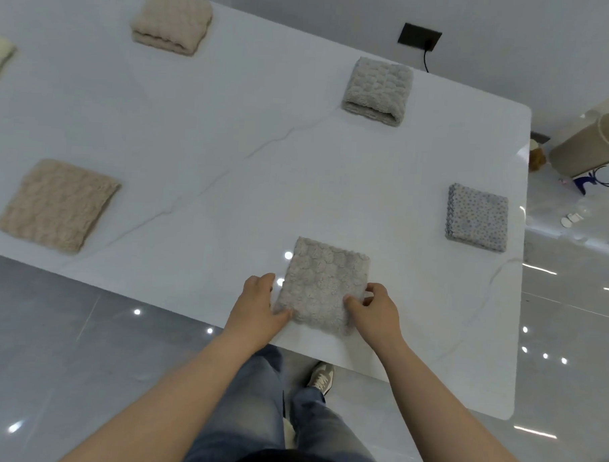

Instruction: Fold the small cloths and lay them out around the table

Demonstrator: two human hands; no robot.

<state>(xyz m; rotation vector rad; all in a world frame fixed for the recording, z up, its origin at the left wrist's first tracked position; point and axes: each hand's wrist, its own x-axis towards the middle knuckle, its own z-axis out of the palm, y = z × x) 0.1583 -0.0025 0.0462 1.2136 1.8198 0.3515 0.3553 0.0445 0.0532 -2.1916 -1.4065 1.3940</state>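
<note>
Six folded cloths lie on the white table [230,140], which has a faintly veined top and rounded corners.

1. Near grey cloth [323,284]: flat at the table's near edge, directly in front of you. Your left hand [258,305] grips its left side, thumb lying on the near-left corner. Your right hand [376,307] pinches its right edge, thumb on top and fingers curled beside it.
2. Blue patterned cloth [478,217]: by the right edge, well apart from the first.
3. Far grey cloth [377,90]: a thick fold near the far right corner.
4. Far beige cloth [171,22]: a thick fold along the far side.
5. Near beige cloth [58,204]: flat, at the near left.
6. Cream cloth [0,57]: cut off by the left border.

Room: glossy grey tiled floor [47,342] with light glints; a black wall socket [419,35] with a cord hanging from it; a beige tube [593,145] lying on the floor past the table's right end.
</note>
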